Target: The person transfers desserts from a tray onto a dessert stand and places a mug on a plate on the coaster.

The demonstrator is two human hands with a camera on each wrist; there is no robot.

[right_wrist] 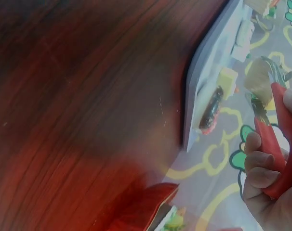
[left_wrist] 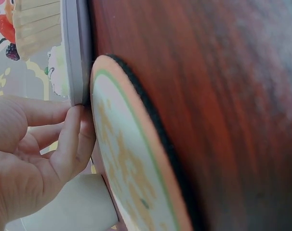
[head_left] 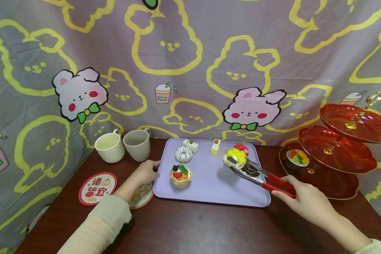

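At the left edge of a lilac tray (head_left: 206, 180), my left hand (head_left: 145, 173) pinches the rim between thumb and fingers, as the left wrist view of the tray edge (left_wrist: 76, 53) shows. My right hand (head_left: 309, 201) grips red-handled tongs (head_left: 277, 184). Their metal ends hold a tart with yellow fruit cubes (head_left: 233, 159), which appears raised above the tray in the right wrist view. On the tray are a berry tart (head_left: 181, 176), a white iced donut (head_left: 183, 154), two small cake slices, a dark chocolate pastry (head_left: 251, 170) and a red-topped sweet (head_left: 242, 149), partly hidden.
A three-tier red stand (head_left: 334, 150) at right bears a fruit-topped cake (head_left: 297, 158) on its lowest plate. Two mugs, one cream (head_left: 109, 150) and one grey (head_left: 136, 146), stand back left. Two round coasters lie left, one (head_left: 96, 188) beside my left arm. A patterned cloth hangs behind.
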